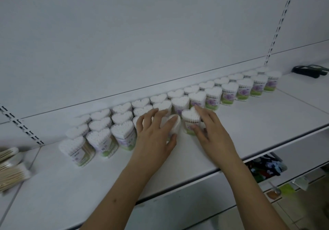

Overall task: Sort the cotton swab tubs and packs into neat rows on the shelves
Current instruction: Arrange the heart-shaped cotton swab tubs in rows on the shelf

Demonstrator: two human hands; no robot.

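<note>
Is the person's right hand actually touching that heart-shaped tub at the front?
Touching. The head view shows the right hand holding the front heart-shaped tub, thumb on its label and fingers against its far side.

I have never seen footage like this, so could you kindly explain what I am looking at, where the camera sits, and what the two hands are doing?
There is no machine here: a person wears one wide-angle camera on the head, looking forward and down at their own bare hands. In front is a white shop shelf carrying rows of heart-shaped cotton swab tubs, their white tips facing up. The left hand curls over one tub, largely hiding it. The right hand holds a neighbouring tub at the front of the rows. At the far left lie loose packs of wooden-stick swabs. A dark object sits far right, too blurred to identify.
</note>
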